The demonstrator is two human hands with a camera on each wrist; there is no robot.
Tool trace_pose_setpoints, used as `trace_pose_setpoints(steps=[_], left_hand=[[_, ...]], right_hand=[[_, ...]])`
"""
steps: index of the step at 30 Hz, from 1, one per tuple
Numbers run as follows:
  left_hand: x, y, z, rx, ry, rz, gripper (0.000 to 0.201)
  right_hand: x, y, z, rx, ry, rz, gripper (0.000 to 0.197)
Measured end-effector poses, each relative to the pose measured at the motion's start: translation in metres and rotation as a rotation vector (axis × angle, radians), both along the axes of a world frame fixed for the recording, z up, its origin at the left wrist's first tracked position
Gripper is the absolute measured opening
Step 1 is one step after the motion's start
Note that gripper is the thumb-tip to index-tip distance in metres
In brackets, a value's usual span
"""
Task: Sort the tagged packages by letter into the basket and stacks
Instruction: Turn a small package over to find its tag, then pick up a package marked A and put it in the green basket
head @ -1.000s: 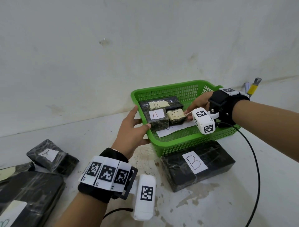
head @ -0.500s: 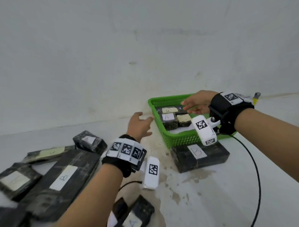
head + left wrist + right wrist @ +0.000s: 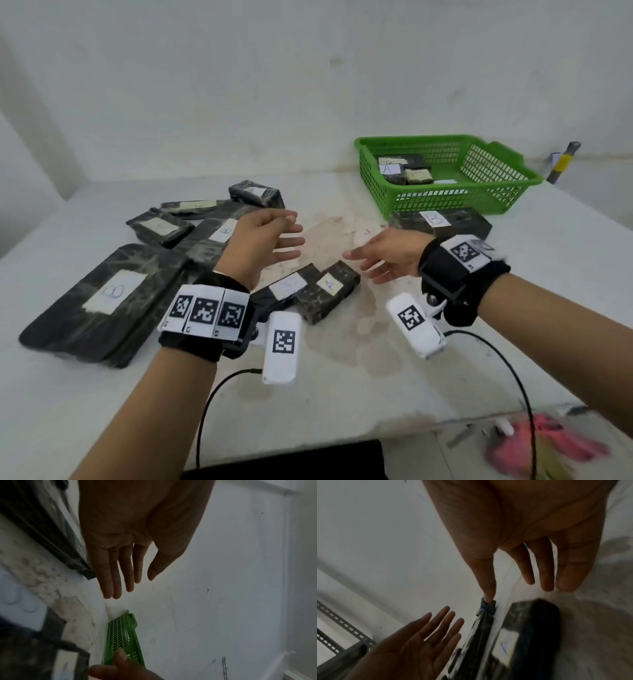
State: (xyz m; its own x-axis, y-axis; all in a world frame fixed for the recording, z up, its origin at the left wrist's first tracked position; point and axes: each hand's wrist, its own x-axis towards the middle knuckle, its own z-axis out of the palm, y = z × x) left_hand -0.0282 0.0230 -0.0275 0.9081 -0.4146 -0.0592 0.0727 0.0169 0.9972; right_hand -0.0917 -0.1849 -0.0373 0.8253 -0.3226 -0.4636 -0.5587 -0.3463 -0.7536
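Now both hands have left the green basket (image 3: 445, 202) at the upper right of the head view, where they were a second ago, and come to the middle of the frame over the loose packages. In the basket lie small wrapped packages, one tagged A (image 3: 390, 170); the tags beside it are too small to read surely. A long B package (image 3: 440, 222) lies just in front of the basket's near wall. The left hand (image 3: 265, 241) hangs with fingers straight and slightly spread, holding nothing; the right hand (image 3: 387, 255) is likewise flat, fingers apart, holding nothing. Below and between them lies a small package tagged A (image 3: 327, 291), touching a flatter one (image 3: 286, 287) whose letter is blurred. At the left of the frame a heap of unsorted dark packages (image 3: 113, 294) waits, two of them tagged B. So the drop into the basket looks finished, and the next pick is likely the small A package, with most of the sorting not yet done.
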Motion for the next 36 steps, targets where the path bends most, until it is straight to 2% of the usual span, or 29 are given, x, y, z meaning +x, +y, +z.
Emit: trace_pose_setpoints(steps=[3, 6, 11, 14, 18, 21, 27, 33, 36], left_hand=[[-0.016, 0.018, -0.010, 0.001, 0.024, 0.008, 0.016], [-0.024, 0.027, -0.017, -0.013, 0.051, 0.000, 0.017], [-0.026, 0.031, -0.021, -0.062, 0.077, -0.006, 0.016], [-0.018, 0.031, -0.022, -0.078, 0.074, 0.001, 0.019], [0.000, 0.027, -0.022, -0.105, 0.065, -0.007, 0.019], [0.011, 0.022, -0.020, -0.126, 0.069, -0.023, 0.020], [0.029, 0.020, -0.028, -0.191, 0.088, -0.065, 0.026], [0.040, 0.028, -0.045, -0.287, 0.082, 0.012, 0.016], [0.041, 0.033, -0.046, -0.328, 0.084, -0.013, 0.019]], right_hand=[[-0.006, 0.016, -0.018, -0.137, -0.041, -0.006, 0.057], [-0.009, 0.026, -0.021, -0.195, -0.067, -0.037, 0.048], [-0.009, 0.025, -0.022, -0.058, -0.104, -0.089, 0.038], [-0.015, 0.024, -0.017, 0.177, -0.191, -0.155, 0.031], [-0.008, 0.021, -0.012, 0.413, -0.367, -0.254, 0.008], [0.009, 0.026, -0.013, 0.503, -0.453, -0.290, 0.007], [0.040, 0.042, -0.023, 0.558, -0.569, -0.325, 0.009], [0.044, 0.052, -0.031, 0.659, -0.593, -0.236, 0.030], [0.035, 0.055, -0.029, 0.678, -0.607, -0.100, 0.025]])
